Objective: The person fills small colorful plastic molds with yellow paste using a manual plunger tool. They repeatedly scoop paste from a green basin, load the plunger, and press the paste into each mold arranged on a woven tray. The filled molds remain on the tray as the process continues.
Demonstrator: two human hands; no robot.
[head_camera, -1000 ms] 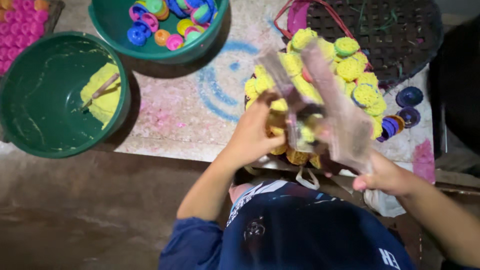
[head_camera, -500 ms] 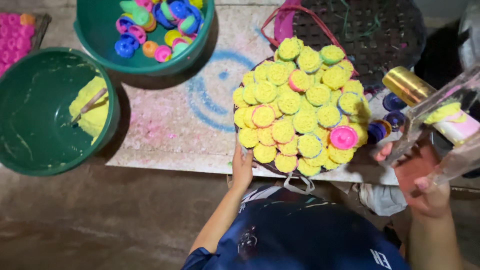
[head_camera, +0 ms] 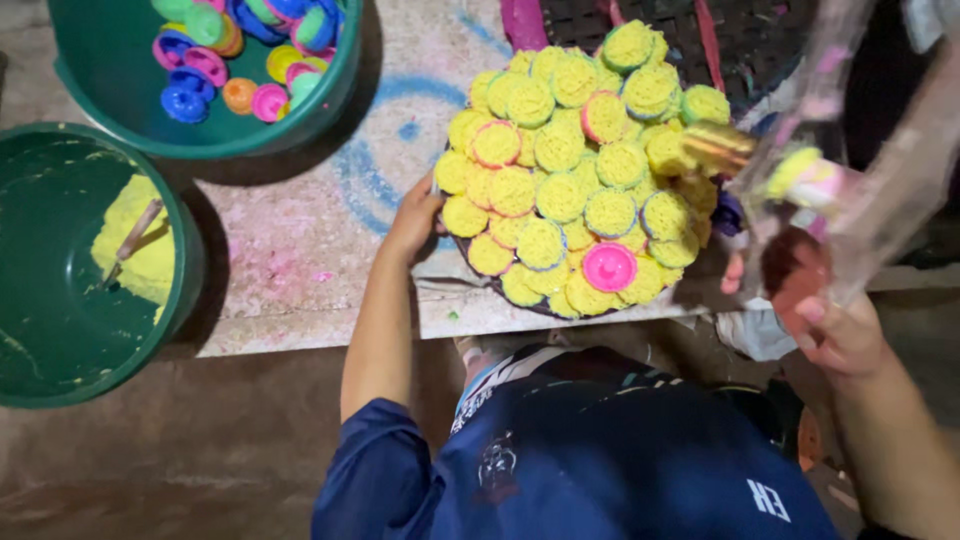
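**Left hand on the tray rim, right hand gripping a clear bag**

Far left: dark green tub [head_camera: 60, 370] w/ yellow powder [head_camera: 140, 250] heaped inside and a stick [head_camera: 130, 240] poking out of it. Above it, a teal basin [head_camera: 330, 95] holding small plastic moulds [head_camera: 235, 50] in pink, blue, orange, green. Both sit beside a pale slab, the counter [head_camera: 300, 260], smudged w/ pink and blue powder.

Centre: left hand [head_camera: 415, 220] reaches up along the counter edge, fingers curled onto the left rim of a round tray [head_camera: 500, 288]. The tray is piled w/ yellow powder discs [head_camera: 560, 195], some w/ pink or blue rims; one pink mould [head_camera: 608, 267] sits near the front. Behind it, a dark woven basket [head_camera: 770, 30].

Right: right hand [head_camera: 840, 325], just off the tray's right side, is closed on a clear plastic bag [head_camera: 880, 170] held up, w/ a yellow-pink piece [head_camera: 800, 175] showing through, blurred.
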